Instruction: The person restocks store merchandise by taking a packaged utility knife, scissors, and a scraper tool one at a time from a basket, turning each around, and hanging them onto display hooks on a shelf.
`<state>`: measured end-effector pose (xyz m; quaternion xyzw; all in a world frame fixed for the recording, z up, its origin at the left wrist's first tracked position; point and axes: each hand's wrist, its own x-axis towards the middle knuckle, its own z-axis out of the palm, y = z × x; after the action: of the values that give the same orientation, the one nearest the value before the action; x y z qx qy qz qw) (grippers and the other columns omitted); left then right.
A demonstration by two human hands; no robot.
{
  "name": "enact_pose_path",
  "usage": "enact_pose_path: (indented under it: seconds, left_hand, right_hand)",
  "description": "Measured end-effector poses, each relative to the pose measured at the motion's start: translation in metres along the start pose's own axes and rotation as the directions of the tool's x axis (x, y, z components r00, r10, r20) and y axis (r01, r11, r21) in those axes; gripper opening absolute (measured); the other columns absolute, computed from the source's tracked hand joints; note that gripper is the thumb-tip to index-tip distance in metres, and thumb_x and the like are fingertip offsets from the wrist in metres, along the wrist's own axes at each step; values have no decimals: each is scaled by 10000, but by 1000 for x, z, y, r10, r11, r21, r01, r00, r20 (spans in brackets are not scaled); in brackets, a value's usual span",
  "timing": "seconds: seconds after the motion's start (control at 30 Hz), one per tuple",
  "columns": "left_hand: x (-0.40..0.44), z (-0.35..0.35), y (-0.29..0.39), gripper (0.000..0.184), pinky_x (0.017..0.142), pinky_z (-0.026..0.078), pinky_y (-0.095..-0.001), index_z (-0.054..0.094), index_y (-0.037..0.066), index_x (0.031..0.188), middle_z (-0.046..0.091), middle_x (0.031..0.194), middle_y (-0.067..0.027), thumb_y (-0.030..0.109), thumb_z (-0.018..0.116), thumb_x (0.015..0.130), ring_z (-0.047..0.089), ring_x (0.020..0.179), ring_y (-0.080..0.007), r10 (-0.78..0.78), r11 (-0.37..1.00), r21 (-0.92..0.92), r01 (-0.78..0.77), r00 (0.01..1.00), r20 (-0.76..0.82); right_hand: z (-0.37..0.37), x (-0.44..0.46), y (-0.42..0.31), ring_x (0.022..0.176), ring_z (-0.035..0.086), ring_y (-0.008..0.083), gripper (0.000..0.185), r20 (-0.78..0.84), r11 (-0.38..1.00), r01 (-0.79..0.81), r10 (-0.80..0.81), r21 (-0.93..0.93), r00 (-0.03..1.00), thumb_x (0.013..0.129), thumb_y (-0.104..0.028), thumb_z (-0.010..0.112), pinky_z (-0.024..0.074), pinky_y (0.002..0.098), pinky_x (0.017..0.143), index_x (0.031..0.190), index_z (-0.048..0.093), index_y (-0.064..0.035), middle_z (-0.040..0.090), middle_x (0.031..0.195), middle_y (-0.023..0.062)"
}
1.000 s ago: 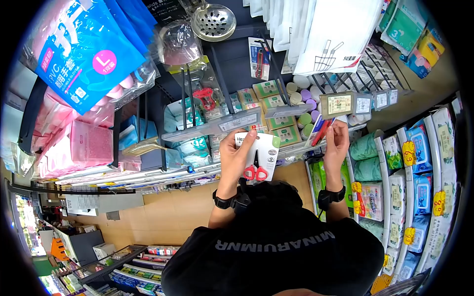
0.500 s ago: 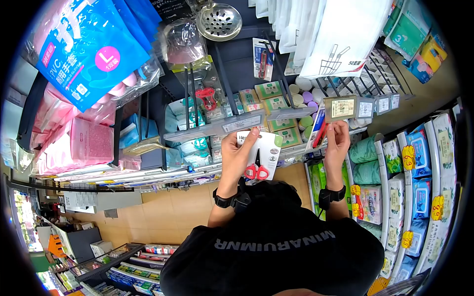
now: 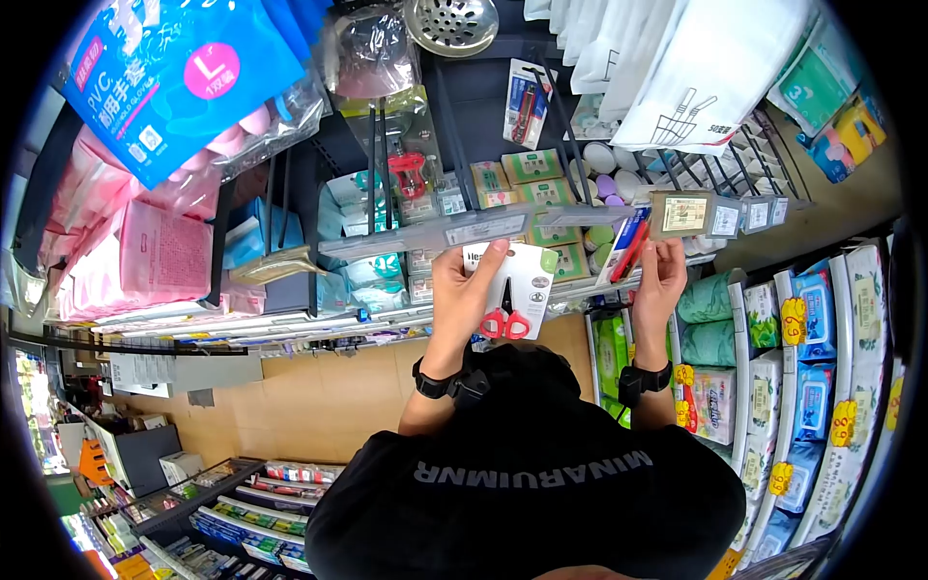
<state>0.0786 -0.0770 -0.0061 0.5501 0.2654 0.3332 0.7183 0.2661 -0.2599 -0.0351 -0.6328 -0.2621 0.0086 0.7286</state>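
In my left hand (image 3: 462,295) is a white card with small scissors (image 3: 506,319) on it, their red handles pointing down toward me. My left thumb presses on the card's upper corner. My right hand (image 3: 661,282) pinches the edge of a blue-and-white carded pack (image 3: 628,244) with a long red tool, which looks like a utility knife. This pack is tilted and sits beside the hanging price tags (image 3: 680,214). Farther back, a similar carded red cutter (image 3: 528,104) hangs between the rack's hooks.
Metal hooks and clear label strips (image 3: 435,237) stick out just beyond my hands. Blue glove packs (image 3: 193,87) hang at left, above pink packs (image 3: 155,256). White straw bags (image 3: 715,72) hang at right. Shelves of wipes (image 3: 815,309) flank my right side; tan floor (image 3: 319,387) lies behind me.
The view has shifted slightly, so the racks appear a little displaced. Both hands still hold the same packs, and the red tool's pack appears slightly more tilted.
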Motion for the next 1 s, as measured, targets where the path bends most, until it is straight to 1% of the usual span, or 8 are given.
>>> enact_pose_path:
  seconds: [0.23,0.33,0.43,0.6,0.73,0.83,0.93,1.0]
  left_hand:
    - [0,-3,2,278,585,447,-216,721,-27,907,704,782,-31,247,700,945,596,664,-47,7,1000,-19,-6,1000,9]
    - [0,-4,4,266,587,447,-215,720,-27,903,703,786,-30,235,699,945,596,668,-45,19,999,-45,-18,1000,2]
    - [0,-6,4,265,590,447,-213,719,-26,907,703,791,-31,236,703,943,596,673,-45,11,999,-40,-11,1000,11]
    - [-2,-6,7,275,586,449,-213,714,-17,916,703,788,-35,256,704,944,597,669,-44,32,998,-55,-33,999,-25]
    - [-4,-12,8,280,590,451,-212,708,-9,911,701,781,-40,268,705,943,598,665,-48,21,1000,1,-21,999,-46]
    - [-5,-13,9,284,595,452,-209,699,-5,911,699,776,-41,277,708,942,599,666,-52,46,999,10,-45,996,-72]
    - [-8,-14,11,284,594,452,-207,696,-8,921,699,779,-41,274,705,944,602,671,-55,52,998,-20,-53,996,-71]
    - [-9,-14,14,277,596,452,-206,693,-2,923,696,782,-33,274,700,948,600,675,-52,50,998,-40,-52,997,-51]
  right_hand:
    - [9,11,13,916,572,51,208,19,999,-7,6,37,1000,987,-69,600,428,204,822,1183,590,-2,662,1004,21]
    - [11,21,23,925,576,67,233,-1,997,-58,58,-47,998,980,-87,619,443,223,830,1191,585,5,656,1032,31]
    - [25,39,31,906,589,93,211,-49,981,13,-22,-191,999,972,-96,613,465,263,834,1154,578,6,643,1026,50]
    - [43,83,75,799,558,76,160,-46,995,-50,46,-85,998,985,-118,600,438,209,751,1113,581,-23,619,934,9]
    - [63,106,74,784,528,35,138,94,985,129,-118,-119,989,975,-139,634,406,184,717,1038,625,-16,627,823,-33]
    - [80,120,74,783,532,38,151,28,995,56,-58,78,998,966,-134,648,409,192,709,1018,639,8,648,858,-17]
    - [80,136,97,786,549,45,168,22,993,77,-79,86,997,961,-143,658,427,199,715,984,648,23,670,895,-1]
    - [81,143,98,787,588,81,187,43,997,52,-49,-50,998,954,-142,664,451,213,741,1047,633,17,692,919,43]
